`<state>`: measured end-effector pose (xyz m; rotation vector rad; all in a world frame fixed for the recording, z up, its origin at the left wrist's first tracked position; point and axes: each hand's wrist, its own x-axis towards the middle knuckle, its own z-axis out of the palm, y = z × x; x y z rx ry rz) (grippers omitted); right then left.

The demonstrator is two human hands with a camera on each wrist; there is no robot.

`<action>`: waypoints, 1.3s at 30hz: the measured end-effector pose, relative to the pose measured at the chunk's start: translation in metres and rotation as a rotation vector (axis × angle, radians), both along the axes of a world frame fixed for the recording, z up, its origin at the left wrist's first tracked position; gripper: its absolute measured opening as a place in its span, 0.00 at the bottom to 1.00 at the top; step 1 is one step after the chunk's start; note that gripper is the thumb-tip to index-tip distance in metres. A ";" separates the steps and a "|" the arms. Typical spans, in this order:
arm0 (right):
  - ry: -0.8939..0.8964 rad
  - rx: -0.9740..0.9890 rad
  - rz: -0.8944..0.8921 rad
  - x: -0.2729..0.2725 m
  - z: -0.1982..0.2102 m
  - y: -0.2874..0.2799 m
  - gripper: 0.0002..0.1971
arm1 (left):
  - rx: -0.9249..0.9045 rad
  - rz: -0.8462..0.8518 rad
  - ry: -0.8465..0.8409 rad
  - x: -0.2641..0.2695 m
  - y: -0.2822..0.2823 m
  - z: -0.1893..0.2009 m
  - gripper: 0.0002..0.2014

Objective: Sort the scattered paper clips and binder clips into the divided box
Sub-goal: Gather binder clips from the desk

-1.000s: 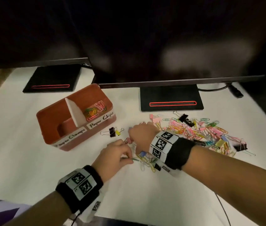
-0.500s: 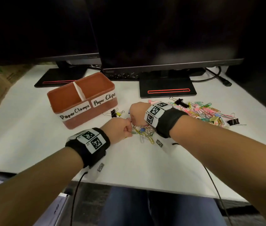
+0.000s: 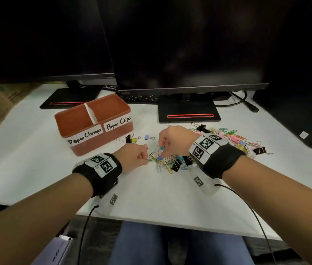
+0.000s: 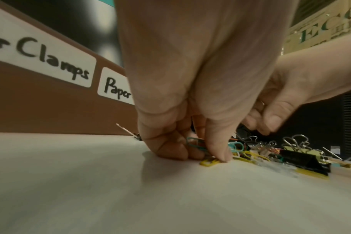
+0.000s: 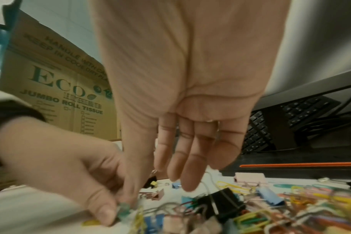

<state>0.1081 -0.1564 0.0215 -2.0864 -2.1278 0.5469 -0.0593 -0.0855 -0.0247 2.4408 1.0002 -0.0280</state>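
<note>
Colourful paper clips (image 3: 165, 162) and binder clips (image 3: 231, 137) mostly lie outside the box (image 3: 94, 123). Left hand (image 3: 134, 156) pinches some paper clips; right hand (image 3: 172, 139) hangs open.

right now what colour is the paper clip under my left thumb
Yellow: the paper clip lies flat on the table under the left hand's thumb, clearest in the left wrist view.
</note>
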 end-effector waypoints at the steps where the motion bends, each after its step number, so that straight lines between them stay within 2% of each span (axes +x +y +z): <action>1: -0.031 -0.022 0.030 -0.004 -0.003 -0.001 0.18 | -0.015 0.006 -0.015 -0.001 0.001 0.000 0.04; 5: -0.183 -0.134 0.065 -0.014 -0.019 0.002 0.25 | -0.090 0.094 -0.098 -0.005 0.012 -0.002 0.05; 8: -0.185 -0.145 0.054 -0.011 -0.023 0.006 0.21 | -0.285 0.225 -0.223 -0.008 0.018 -0.004 0.08; 10: -0.152 -0.129 0.035 -0.007 -0.023 0.006 0.17 | -0.305 0.245 -0.233 -0.011 0.019 -0.003 0.08; 15: -0.113 -0.111 0.017 0.004 -0.021 0.003 0.14 | -0.049 0.023 -0.103 -0.015 0.011 0.005 0.08; 18: -0.091 -0.104 -0.004 0.009 -0.018 0.001 0.14 | -0.030 -0.086 -0.117 -0.011 0.002 0.003 0.06; 20: -0.095 -0.102 -0.018 0.013 -0.018 0.001 0.14 | -0.015 -0.133 -0.100 -0.004 -0.002 0.003 0.09; 24: -0.148 -0.084 -0.053 0.016 -0.016 0.002 0.15 | 0.005 -0.175 -0.065 0.011 -0.005 0.005 0.07; 27: -0.141 -0.043 -0.009 0.007 -0.015 0.007 0.15 | 0.019 -0.182 -0.061 0.017 -0.002 0.004 0.07; 30: -0.191 -0.111 0.098 -0.007 -0.016 0.016 0.14 | 0.026 -0.173 -0.043 0.019 0.002 0.003 0.09; 33: -0.252 -0.168 0.092 -0.010 -0.022 0.027 0.15 | 0.017 -0.168 -0.038 0.019 0.003 0.002 0.10; 39: -0.279 -0.214 0.009 -0.006 -0.026 0.034 0.03 | 0.029 -0.184 -0.045 0.018 0.001 0.004 0.08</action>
